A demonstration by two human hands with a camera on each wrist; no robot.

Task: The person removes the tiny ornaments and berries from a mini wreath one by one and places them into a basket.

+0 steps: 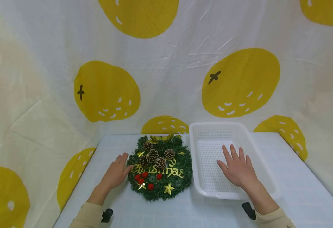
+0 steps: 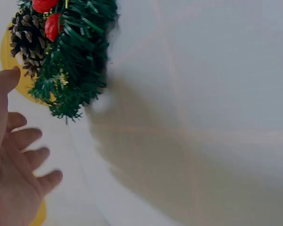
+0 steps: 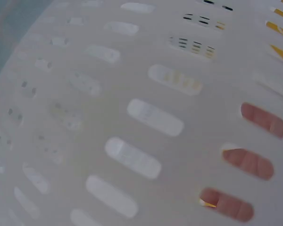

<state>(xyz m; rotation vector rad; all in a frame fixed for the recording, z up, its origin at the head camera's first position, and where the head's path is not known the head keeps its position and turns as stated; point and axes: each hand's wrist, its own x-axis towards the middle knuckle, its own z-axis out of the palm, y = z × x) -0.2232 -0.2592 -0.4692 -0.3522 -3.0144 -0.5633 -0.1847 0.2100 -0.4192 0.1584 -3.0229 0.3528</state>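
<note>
A green Christmas wreath [image 1: 158, 191] lies on the table, bearing pine cones [image 1: 160, 163], red berries [image 1: 150, 186], gold stars [image 1: 169, 189] and gold "Christmas" lettering [image 1: 175, 172]. Beside its left edge is my left hand [image 1: 116, 172], fingers extended and thumb near the foliage. Whether that thumb touches cannot be told; the left wrist view shows the palm holding nothing. To the right of the wreath stands a white plastic basket [image 1: 193, 158]. My right hand [image 1: 237, 167] spreads its fingers over the basket's near right part, gripping nothing. Through slots in the basket wall [image 3: 96, 136], the right wrist view shows fingers [image 3: 264, 120].
A pale checked cloth covers the table [image 1: 300, 177]. Behind and at the sides hangs a white curtain [image 1: 166, 82] printed with large yellow fruit. Dark wrist straps or mounts [image 1: 107, 215] show beside both sleeves.
</note>
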